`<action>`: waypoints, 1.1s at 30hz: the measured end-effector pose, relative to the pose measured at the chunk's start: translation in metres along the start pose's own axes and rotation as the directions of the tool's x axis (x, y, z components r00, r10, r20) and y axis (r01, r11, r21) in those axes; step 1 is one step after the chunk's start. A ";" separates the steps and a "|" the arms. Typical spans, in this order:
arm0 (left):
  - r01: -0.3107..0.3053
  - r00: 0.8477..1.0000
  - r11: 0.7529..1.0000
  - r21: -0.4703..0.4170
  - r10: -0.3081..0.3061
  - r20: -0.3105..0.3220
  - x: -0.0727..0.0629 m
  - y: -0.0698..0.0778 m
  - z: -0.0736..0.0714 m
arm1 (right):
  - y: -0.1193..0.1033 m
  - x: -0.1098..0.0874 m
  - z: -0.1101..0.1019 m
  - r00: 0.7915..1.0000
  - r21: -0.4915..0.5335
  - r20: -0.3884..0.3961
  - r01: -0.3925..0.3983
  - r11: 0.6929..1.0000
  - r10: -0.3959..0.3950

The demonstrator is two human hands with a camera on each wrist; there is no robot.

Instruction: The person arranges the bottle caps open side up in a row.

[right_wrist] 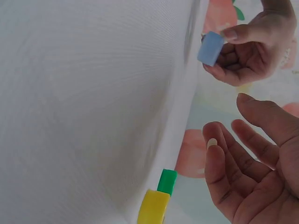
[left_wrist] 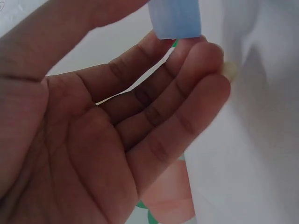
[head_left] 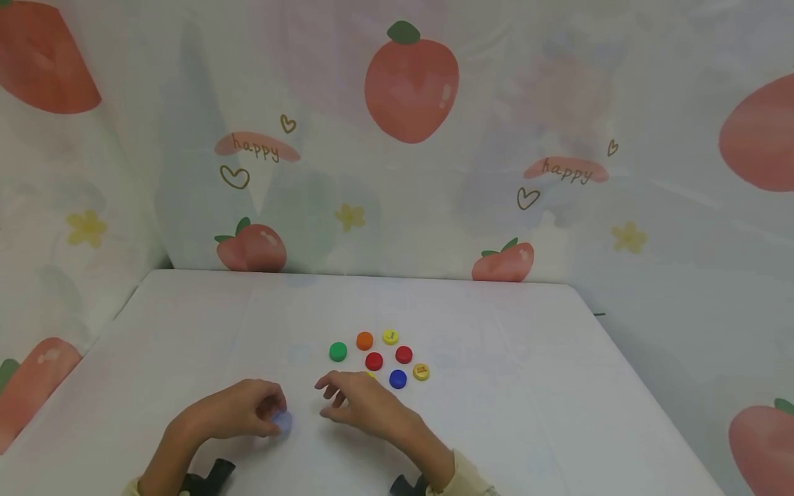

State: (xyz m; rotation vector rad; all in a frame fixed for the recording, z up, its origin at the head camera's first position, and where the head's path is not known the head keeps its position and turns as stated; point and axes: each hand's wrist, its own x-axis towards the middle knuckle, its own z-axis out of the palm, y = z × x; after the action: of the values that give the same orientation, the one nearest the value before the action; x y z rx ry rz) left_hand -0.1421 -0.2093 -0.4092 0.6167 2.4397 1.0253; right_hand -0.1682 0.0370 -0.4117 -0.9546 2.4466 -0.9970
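Pale-blue disc [head_left: 284,421]: we count one, pinched in the left hand [head_left: 242,408]; the right wrist view shows us its thick edge. Right of that disc, the right hand [head_left: 364,403] grasps nothing, fingers loosely bent. Beyond the disc and rightward on the desk [head_left: 527,413], only the head view gives us all eight others: one green disc [head_left: 338,352], one orange disc [head_left: 364,341], three yellow discs [head_left: 390,337] (one mostly hidden), two red discs [head_left: 374,362], one dark-blue disc [head_left: 398,379].

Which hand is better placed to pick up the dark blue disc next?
Right, most likely. The right hand is empty, open and nearer the dark blue disc. The left hand is farther off and already pinches the pale blue disc.
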 end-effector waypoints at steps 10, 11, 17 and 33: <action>0.050 0.999 0.998 0.045 -0.049 -0.016 -0.004 -0.010 0.000 | 0.003 0.000 -0.002 1.000 -0.043 -0.020 -0.010 0.999 0.009; 0.059 0.998 0.997 0.051 -0.058 -0.020 -0.004 -0.012 0.000 | 0.003 0.000 -0.003 1.000 -0.047 -0.028 -0.010 0.999 0.008; 0.087 0.996 0.993 0.074 -0.085 -0.033 -0.004 -0.017 -0.001 | 0.003 -0.001 -0.007 0.995 -0.035 -0.104 -0.013 0.999 0.009; 0.192 0.981 0.979 0.067 -0.191 -0.019 -0.007 -0.014 -0.003 | 0.013 -0.007 -0.029 0.977 -0.057 -0.207 -0.057 0.997 0.044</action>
State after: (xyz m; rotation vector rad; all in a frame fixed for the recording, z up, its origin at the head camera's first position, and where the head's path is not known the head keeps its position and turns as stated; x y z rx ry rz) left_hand -0.1410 -0.2233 -0.4159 0.3879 2.4968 0.8738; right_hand -0.1840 0.0632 -0.3999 -0.8404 2.6723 -1.0550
